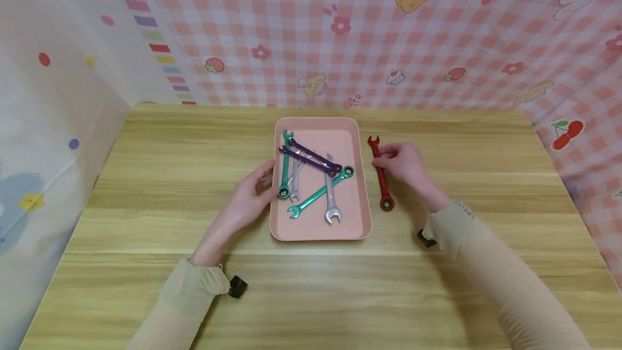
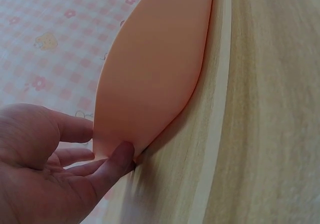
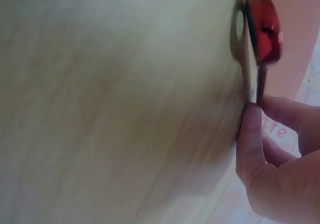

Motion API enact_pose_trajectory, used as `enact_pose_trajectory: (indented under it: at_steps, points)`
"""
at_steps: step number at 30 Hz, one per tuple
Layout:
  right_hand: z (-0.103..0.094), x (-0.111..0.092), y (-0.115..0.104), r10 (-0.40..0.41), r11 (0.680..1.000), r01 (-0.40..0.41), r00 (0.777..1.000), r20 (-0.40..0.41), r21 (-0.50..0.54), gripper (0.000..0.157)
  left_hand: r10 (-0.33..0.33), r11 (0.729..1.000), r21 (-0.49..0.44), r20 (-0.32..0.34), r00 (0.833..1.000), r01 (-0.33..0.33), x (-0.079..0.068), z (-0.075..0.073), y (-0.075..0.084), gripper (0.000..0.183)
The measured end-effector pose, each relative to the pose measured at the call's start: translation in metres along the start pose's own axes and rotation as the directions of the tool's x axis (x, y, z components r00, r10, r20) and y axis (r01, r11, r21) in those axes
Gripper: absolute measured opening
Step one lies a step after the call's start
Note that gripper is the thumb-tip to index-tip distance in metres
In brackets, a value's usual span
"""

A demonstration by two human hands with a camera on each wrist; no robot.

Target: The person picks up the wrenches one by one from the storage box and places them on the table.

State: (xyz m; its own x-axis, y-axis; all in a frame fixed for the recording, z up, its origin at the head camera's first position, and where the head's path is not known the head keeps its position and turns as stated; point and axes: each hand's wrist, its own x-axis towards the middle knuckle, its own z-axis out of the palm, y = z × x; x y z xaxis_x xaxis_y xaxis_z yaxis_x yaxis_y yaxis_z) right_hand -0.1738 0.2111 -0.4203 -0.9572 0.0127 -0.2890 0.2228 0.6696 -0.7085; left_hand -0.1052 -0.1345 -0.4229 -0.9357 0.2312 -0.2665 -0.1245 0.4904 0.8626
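Observation:
With thumb and fingers my right hand (image 1: 403,163) pinches the red combination wrench (image 1: 382,177) near its upper part, just right of the tray. In the right wrist view, the wrench's ring end (image 3: 265,31) sticks out past the fingertips, close over the table. My left hand (image 1: 248,196) touches the left side of the pink tray (image 1: 320,233), its fingers and thumb spread along the outer wall (image 2: 150,68). Inside the tray lie purple wrenches (image 1: 311,158), crossing over green wrenches (image 1: 318,196) and silver wrenches (image 1: 331,199), some partly hidden beneath others.
The wooden table (image 1: 170,177) extends on both sides of the tray. Behind it hangs a pink checked cloth (image 1: 291,26) with cartoon prints, and a white cloth (image 1: 53,96) borders the left. Dark wrist cameras (image 1: 237,287) sit at both cuffs.

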Motion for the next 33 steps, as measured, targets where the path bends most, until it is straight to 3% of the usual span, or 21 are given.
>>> enact_pose_trajectory:
  at_steps: [6,15,21,33]
  points:
    - [0.004,-0.001,-0.001,-0.036,0.996,0.032,0.998,-0.046,-0.079,0.030,-0.001,1.000,-0.001,0.000,1.000,0.001,0.001,0.000,-0.001,0.067]
    - [-0.005,-0.006,-0.013,-0.055,0.997,0.052,0.997,-0.049,-0.050,0.038,0.029,1.000,0.005,-0.012,1.000,-0.029,-0.001,0.000,-0.001,0.066]
    - [-0.009,-0.012,-0.038,-0.133,0.991,0.130,0.988,-0.079,-0.035,0.041,0.019,1.000,0.007,-0.008,1.000,-0.018,-0.001,0.000,-0.001,0.066]
    - [0.009,-0.016,-0.090,-0.172,0.985,0.172,0.985,0.013,-0.009,0.046,0.008,1.000,0.006,0.004,1.000,-0.008,0.000,0.000,0.000,0.065]
